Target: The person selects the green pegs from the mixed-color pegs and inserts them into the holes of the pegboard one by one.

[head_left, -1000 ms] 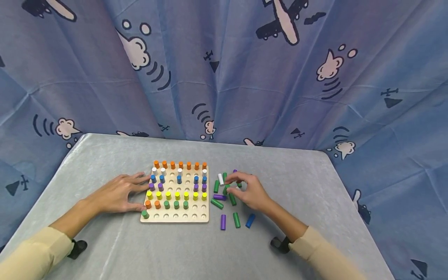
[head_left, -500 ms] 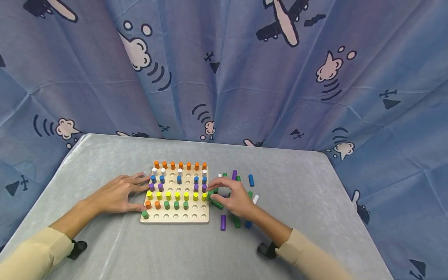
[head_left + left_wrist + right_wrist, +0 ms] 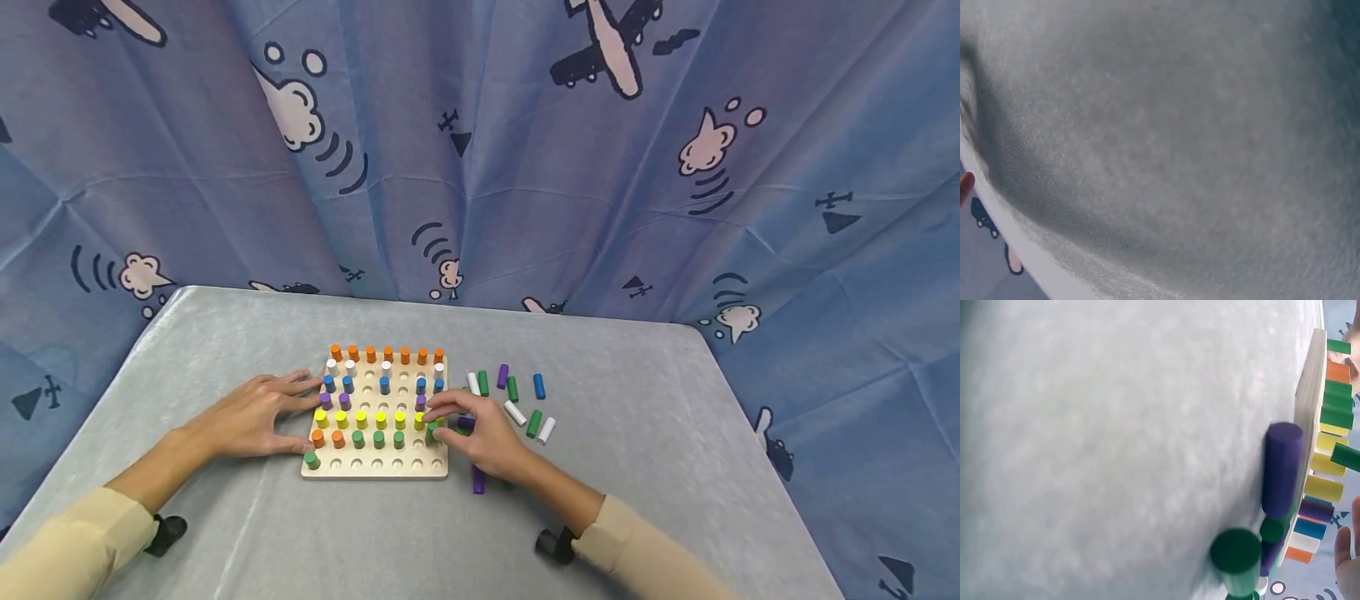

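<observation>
Head: pegboard (image 3: 360, 477) on table (image 3: 262, 533), toward left edge; left hand (image 3: 258, 417), fingers spread, at pegboard's left edge; right hand (image 3: 483, 437) pinches green peg (image 3: 431, 432) at pegboard's right edge, near front corner. Left wrist: fingertip (image 3: 965, 186) at view's left. Right wrist: loose purple peg (image 3: 1281, 470) near pegboard.

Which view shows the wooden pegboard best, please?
The head view: it shows the wooden pegboard from above, only partly hidden by the right hand. The right wrist view shows it edge-on, with pegs projecting; the left wrist view does not show it.
</observation>
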A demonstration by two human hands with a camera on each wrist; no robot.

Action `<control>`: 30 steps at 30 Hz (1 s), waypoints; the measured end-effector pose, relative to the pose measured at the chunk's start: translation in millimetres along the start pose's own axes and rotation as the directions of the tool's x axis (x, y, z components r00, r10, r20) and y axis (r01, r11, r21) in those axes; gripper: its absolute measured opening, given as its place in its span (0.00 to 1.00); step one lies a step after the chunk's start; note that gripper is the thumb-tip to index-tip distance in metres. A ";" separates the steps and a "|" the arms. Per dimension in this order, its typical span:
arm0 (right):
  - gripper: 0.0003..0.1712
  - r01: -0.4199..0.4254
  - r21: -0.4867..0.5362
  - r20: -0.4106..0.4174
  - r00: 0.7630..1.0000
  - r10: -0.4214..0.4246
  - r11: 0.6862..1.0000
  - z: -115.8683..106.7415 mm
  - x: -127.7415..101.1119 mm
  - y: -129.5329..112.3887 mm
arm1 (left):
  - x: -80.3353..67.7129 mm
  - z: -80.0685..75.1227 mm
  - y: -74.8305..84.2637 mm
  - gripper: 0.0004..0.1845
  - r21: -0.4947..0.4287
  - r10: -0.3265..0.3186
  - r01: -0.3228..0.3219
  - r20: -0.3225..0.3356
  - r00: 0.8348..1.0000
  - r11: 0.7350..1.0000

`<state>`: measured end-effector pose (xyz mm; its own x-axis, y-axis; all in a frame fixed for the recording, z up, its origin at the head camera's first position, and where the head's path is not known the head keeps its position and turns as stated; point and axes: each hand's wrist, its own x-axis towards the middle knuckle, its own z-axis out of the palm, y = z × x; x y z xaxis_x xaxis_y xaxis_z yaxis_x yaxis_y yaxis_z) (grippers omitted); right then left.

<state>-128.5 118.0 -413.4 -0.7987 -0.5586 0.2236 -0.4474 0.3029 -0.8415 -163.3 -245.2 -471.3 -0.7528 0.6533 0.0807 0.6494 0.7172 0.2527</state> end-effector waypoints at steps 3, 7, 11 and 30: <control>0.17 0.010 0.018 0.011 1.000 -0.010 1.000 3.7 0.6 1.3 | -0.2 0.4 0.3 0.43 -0.003 0.005 -0.005 -0.005 1.000 1.000; 0.17 0.021 0.045 0.012 1.000 -0.022 0.999 7.8 2.2 3.5 | -0.7 -0.8 0.9 0.42 -0.006 0.020 -0.020 -0.022 1.000 1.000; 0.18 0.016 0.050 0.007 1.000 -0.016 0.999 12.0 3.9 14.3 | -0.4 -2.7 1.3 0.41 -0.007 0.031 -0.031 -0.033 0.999 0.999; 0.18 -0.034 0.002 0.020 0.999 0.034 0.999 28.3 10.3 44.4 | -0.3 -1.2 -0.3 0.41 -0.005 0.019 -0.019 -0.019 1.000 1.000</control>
<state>-145.1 103.8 -462.4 -0.8051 -0.5637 0.1846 -0.4190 0.3203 -0.8496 -163.5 -245.9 -470.3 -0.7423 0.6621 0.1035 0.6631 0.7035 0.2556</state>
